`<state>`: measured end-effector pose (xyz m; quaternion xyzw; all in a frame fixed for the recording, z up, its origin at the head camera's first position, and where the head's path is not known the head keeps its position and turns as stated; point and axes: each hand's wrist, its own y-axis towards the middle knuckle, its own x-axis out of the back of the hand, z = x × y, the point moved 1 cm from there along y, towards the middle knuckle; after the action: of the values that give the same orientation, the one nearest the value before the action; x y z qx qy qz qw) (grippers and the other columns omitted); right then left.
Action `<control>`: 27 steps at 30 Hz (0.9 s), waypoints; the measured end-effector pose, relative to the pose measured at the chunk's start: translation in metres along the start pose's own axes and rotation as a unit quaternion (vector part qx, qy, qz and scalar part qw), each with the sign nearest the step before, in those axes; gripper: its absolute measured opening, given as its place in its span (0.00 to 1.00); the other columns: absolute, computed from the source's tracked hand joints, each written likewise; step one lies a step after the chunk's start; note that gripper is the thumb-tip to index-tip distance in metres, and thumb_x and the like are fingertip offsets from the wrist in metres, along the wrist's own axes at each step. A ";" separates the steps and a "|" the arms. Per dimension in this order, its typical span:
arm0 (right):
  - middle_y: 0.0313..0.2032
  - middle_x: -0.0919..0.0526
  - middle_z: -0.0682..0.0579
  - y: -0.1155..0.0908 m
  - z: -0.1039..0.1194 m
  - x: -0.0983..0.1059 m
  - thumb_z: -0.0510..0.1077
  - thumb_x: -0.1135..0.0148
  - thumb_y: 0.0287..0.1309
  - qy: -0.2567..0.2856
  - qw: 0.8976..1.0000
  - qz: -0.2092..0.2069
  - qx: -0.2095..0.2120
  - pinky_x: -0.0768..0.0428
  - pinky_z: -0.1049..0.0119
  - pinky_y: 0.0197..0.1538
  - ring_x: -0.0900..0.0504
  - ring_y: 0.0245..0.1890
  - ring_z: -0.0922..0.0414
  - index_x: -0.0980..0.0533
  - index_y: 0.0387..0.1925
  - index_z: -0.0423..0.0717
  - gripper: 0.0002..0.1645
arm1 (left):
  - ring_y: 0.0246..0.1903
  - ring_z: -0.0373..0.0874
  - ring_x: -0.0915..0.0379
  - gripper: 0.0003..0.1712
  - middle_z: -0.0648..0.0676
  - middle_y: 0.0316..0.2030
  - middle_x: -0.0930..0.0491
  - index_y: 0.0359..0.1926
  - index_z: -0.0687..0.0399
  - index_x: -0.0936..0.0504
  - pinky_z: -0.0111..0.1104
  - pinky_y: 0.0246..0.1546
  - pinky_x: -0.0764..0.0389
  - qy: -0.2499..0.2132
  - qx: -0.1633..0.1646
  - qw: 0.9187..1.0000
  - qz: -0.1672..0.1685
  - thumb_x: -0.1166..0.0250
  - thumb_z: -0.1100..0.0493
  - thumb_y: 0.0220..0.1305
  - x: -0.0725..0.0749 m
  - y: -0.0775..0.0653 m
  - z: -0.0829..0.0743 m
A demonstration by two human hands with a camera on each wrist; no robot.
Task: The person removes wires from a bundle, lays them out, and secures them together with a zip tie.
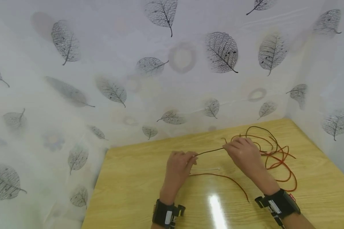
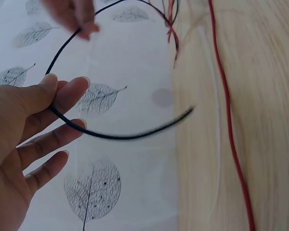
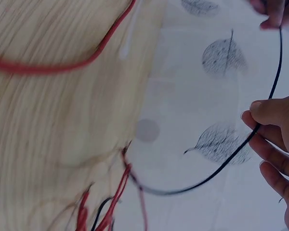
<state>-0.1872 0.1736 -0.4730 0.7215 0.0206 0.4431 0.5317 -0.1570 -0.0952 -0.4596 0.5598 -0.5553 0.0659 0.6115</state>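
A thin black cord (image 1: 209, 151) stretches between the two hands, held above the table. The left hand (image 1: 178, 165) pinches it between thumb and index finger, and in the left wrist view its free end (image 2: 135, 137) curves out past the loosely bent other fingers. The right hand (image 1: 244, 156) pinches the same black cord (image 3: 197, 185) farther along, thumb against index finger. Beyond the right hand the cord runs toward a loose pile of red and black cords (image 1: 281, 159). What joins the cord to the pile cannot be made out.
A separate red cord (image 1: 218, 174) lies curved on the wooden table (image 1: 126, 184) below the hands. Beside it lies a thin white stick-like thing (image 1: 206, 169). A white leaf-printed sheet (image 1: 117, 38) rises behind the table and along its sides.
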 end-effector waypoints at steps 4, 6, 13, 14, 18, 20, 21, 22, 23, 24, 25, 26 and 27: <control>0.32 0.11 0.46 -0.013 -0.021 0.001 0.32 0.20 0.41 -0.022 1.000 0.007 -0.019 0.20 0.47 0.42 0.17 0.36 0.44 0.12 0.39 0.43 0.18 | 0.27 0.37 0.21 0.05 0.38 0.26 0.15 0.40 0.45 0.12 0.38 0.49 0.21 -0.007 0.030 1.000 -0.005 0.26 0.56 0.63 0.014 -0.009 0.015; 0.33 0.11 0.47 -0.018 -0.028 0.003 0.31 0.19 0.38 -0.034 0.999 0.025 -0.024 0.21 0.47 0.43 0.18 0.37 0.44 0.12 0.40 0.44 0.21 | 0.25 0.37 0.22 0.04 0.39 0.25 0.15 0.39 0.45 0.11 0.40 0.49 0.21 -0.003 0.034 0.999 -0.009 0.25 0.57 0.62 0.022 -0.015 0.023; 0.37 0.11 0.45 -0.036 -0.045 0.008 0.26 0.21 0.38 -0.034 0.995 0.069 -0.056 0.23 0.46 0.46 0.18 0.41 0.43 0.13 0.43 0.43 0.25 | 0.22 0.38 0.26 0.07 0.40 0.23 0.15 0.41 0.45 0.08 0.43 0.47 0.21 0.024 0.042 0.999 -0.017 0.24 0.57 0.60 0.035 -0.033 0.044; 0.37 0.11 0.45 -0.039 -0.047 0.010 0.26 0.21 0.37 -0.036 0.995 0.071 -0.059 0.23 0.46 0.46 0.18 0.41 0.43 0.13 0.43 0.43 0.26 | 0.22 0.38 0.26 0.07 0.40 0.23 0.15 0.41 0.45 0.08 0.43 0.46 0.21 0.029 0.045 0.998 -0.013 0.24 0.57 0.61 0.036 -0.036 0.046; 0.35 0.11 0.45 -0.044 -0.048 0.016 0.26 0.20 0.35 -0.042 0.995 0.065 -0.061 0.22 0.45 0.44 0.18 0.39 0.43 0.13 0.43 0.43 0.26 | 0.22 0.37 0.27 0.07 0.40 0.24 0.15 0.41 0.45 0.09 0.44 0.48 0.22 0.037 0.066 0.997 0.006 0.25 0.57 0.61 0.046 -0.047 0.054; 0.34 0.11 0.44 -0.044 -0.047 0.019 0.27 0.21 0.37 -0.041 0.996 0.056 -0.058 0.22 0.45 0.44 0.18 0.38 0.42 0.13 0.43 0.43 0.26 | 0.21 0.36 0.27 0.06 0.40 0.24 0.14 0.39 0.46 0.08 0.45 0.48 0.22 0.041 0.078 0.996 0.012 0.23 0.57 0.59 0.053 -0.052 0.058; 0.34 0.11 0.44 -0.043 -0.046 0.020 0.29 0.22 0.40 -0.038 0.996 0.050 -0.057 0.22 0.45 0.44 0.18 0.38 0.42 0.12 0.43 0.44 0.23 | 0.21 0.35 0.27 0.06 0.40 0.24 0.14 0.38 0.46 0.08 0.45 0.48 0.22 0.043 0.082 0.996 0.016 0.23 0.57 0.58 0.056 -0.055 0.060; 0.34 0.11 0.44 -0.043 -0.045 0.022 0.32 0.24 0.46 -0.037 0.997 0.047 -0.055 0.22 0.45 0.44 0.18 0.37 0.42 0.12 0.43 0.44 0.18 | 0.21 0.35 0.26 0.06 0.40 0.24 0.14 0.37 0.46 0.08 0.45 0.48 0.22 0.046 0.086 0.995 0.021 0.22 0.57 0.57 0.060 -0.057 0.062; 0.33 0.11 0.45 -0.042 -0.044 0.023 0.35 0.28 0.54 -0.035 0.997 0.044 -0.054 0.22 0.45 0.45 0.18 0.37 0.43 0.12 0.42 0.44 0.12 | 0.21 0.35 0.26 0.06 0.41 0.24 0.14 0.36 0.46 0.08 0.45 0.47 0.22 0.052 0.088 0.994 0.025 0.21 0.56 0.55 0.062 -0.060 0.064; 0.32 0.11 0.45 -0.041 -0.043 0.024 0.41 0.32 0.62 -0.034 0.997 0.040 -0.053 0.22 0.45 0.45 0.18 0.36 0.43 0.12 0.42 0.44 0.09 | 0.21 0.35 0.25 0.06 0.41 0.24 0.13 0.35 0.46 0.08 0.46 0.47 0.21 0.056 0.090 0.994 0.029 0.20 0.56 0.55 0.065 -0.062 0.066; 0.31 0.11 0.45 -0.040 -0.042 0.026 0.46 0.37 0.69 -0.035 0.997 0.035 -0.053 0.22 0.46 0.45 0.17 0.35 0.44 0.12 0.41 0.44 0.12 | 0.21 0.35 0.25 0.06 0.41 0.24 0.14 0.34 0.46 0.08 0.45 0.47 0.21 0.061 0.095 0.993 0.036 0.20 0.56 0.54 0.067 -0.065 0.068; 0.30 0.11 0.46 -0.040 -0.040 0.027 0.51 0.44 0.74 -0.034 0.998 0.032 -0.053 0.23 0.46 0.44 0.17 0.34 0.45 0.12 0.40 0.43 0.20 | 0.20 0.35 0.25 0.06 0.42 0.24 0.14 0.34 0.46 0.08 0.46 0.47 0.21 0.063 0.100 0.992 0.042 0.20 0.56 0.54 0.069 -0.067 0.070; 0.29 0.11 0.46 -0.040 -0.039 0.029 0.56 0.50 0.78 -0.034 0.998 0.028 -0.053 0.23 0.47 0.44 0.17 0.33 0.45 0.12 0.38 0.43 0.27 | 0.20 0.34 0.25 0.06 0.42 0.24 0.14 0.34 0.46 0.08 0.45 0.47 0.21 0.067 0.106 0.991 0.048 0.20 0.56 0.54 0.071 -0.070 0.072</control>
<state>-0.1777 0.2341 -0.4846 0.7073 -0.0417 0.4333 0.5569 -0.1244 -0.2136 -0.4667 0.5881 -0.5293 0.1911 0.5809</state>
